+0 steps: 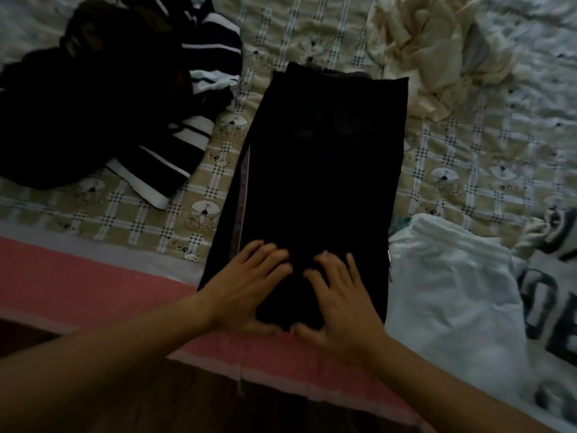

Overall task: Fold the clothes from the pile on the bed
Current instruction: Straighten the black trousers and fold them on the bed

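Head cam: black trousers (pixel 318 182) lie lengthwise on the plaid bedsheet (pixel 452 157), doubled into a long strip, pale stripe down one edge. Left hand (pixel 249 285) and right hand (pixel 340 301) rest side by side on the near end, fingers spread on top, thumbs at the hem; may be pinching it, cannot tell. Progress est.: partway on this item; crosswise folds not yet done. Folded white garment (pixel 452 292) sits just beside, right. Left to do: dark striped pile (pixel 131 98) far left, cream heap (pixel 437 48) far right, lettered top (pixel 549 295) at right edge.
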`<state>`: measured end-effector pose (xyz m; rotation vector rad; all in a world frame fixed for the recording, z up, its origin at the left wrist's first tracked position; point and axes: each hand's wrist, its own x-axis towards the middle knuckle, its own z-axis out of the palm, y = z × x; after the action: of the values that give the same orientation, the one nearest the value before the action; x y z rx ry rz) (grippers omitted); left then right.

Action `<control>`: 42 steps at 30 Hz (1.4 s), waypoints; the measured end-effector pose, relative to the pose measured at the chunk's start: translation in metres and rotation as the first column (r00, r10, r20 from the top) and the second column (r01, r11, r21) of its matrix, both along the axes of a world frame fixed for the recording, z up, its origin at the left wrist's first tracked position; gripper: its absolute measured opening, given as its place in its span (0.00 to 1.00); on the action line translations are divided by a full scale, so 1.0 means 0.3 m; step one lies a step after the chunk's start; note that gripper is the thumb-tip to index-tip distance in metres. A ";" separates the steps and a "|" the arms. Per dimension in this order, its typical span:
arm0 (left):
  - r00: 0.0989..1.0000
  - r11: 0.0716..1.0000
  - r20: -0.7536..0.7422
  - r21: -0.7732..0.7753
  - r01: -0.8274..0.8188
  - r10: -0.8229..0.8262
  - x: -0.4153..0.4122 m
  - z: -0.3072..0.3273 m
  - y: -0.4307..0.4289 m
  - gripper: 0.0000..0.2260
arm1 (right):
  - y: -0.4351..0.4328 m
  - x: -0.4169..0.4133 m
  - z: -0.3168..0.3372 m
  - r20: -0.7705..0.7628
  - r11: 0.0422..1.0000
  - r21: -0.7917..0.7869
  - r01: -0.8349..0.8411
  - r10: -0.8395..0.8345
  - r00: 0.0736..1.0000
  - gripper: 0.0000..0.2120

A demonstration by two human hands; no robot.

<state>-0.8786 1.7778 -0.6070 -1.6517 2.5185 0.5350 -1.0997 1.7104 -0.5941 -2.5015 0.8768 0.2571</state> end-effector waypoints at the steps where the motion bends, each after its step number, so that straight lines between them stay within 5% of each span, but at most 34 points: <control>1: 0.994 0.996 0.086 0.050 0.071 -0.075 0.016 -0.009 0.041 0.42 | 0.029 -0.031 0.008 -0.066 0.998 0.013 -0.063 0.064 0.996 0.40; 4: 0.975 0.993 0.211 0.104 0.050 -0.071 0.044 -0.056 0.096 0.43 | 0.077 -0.095 -0.013 -0.230 0.990 -0.006 -0.142 0.137 0.963 0.36; 8: 0.995 0.997 0.068 -0.019 -0.078 0.079 0.043 -0.032 0.075 0.27 | 0.038 -0.082 -0.009 -0.111 0.999 -0.047 -0.001 -0.004 0.994 0.20; 13: 0.979 0.906 -0.027 0.385 -0.175 0.201 0.082 0.169 -0.014 0.16 | -0.067 -0.040 0.203 -0.207 0.967 0.247 0.065 -0.012 0.978 0.15; 17: 0.952 0.724 -0.213 0.690 -0.011 0.218 0.136 0.385 -0.224 0.10 | -0.304 0.002 0.425 -0.247 0.809 0.581 0.083 0.078 0.966 0.14; 19: 0.959 0.746 -0.211 0.666 -0.002 0.191 0.182 0.457 -0.383 0.10 | -0.469 0.054 0.507 -0.291 0.825 0.554 0.110 0.068 0.954 0.14; 23: 0.932 0.874 -0.187 0.441 -0.203 0.311 0.305 0.525 -0.740 0.11 | -0.819 0.162 0.527 -0.263 0.945 0.254 0.207 -0.138 0.955 0.09; 27: 0.803 0.821 -0.248 -0.052 -0.569 0.541 0.327 0.462 -0.915 0.15 | -0.940 0.234 0.424 0.185 0.870 -0.174 0.461 -0.431 0.883 0.16; 29: 0.844 0.807 -0.227 -0.253 -0.533 0.486 0.270 0.368 -0.885 0.19 | -0.862 0.254 0.341 0.343 0.826 -0.281 0.490 -0.390 0.854 0.22; 33: 0.965 0.949 -0.013 -0.178 -0.261 0.263 0.177 0.102 -0.718 0.31 | -0.652 0.245 0.075 0.147 0.931 -0.259 0.258 -0.226 0.963 0.32; 36: 0.955 0.957 0.088 -0.096 -0.275 0.283 0.181 -0.091 -0.652 0.35 | -0.613 0.187 -0.134 -0.010 0.938 -0.267 0.222 -0.233 0.972 0.36; 42: 0.952 0.956 0.099 -0.068 -0.284 0.289 0.186 -0.197 -0.693 0.36 | -0.654 0.183 -0.264 -0.026 0.942 -0.232 0.241 -0.254 0.967 0.35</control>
<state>-0.8229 1.5700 -0.6660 -2.0236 2.2492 0.3892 -1.0446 1.5141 -0.6734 -2.5632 1.2978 0.1490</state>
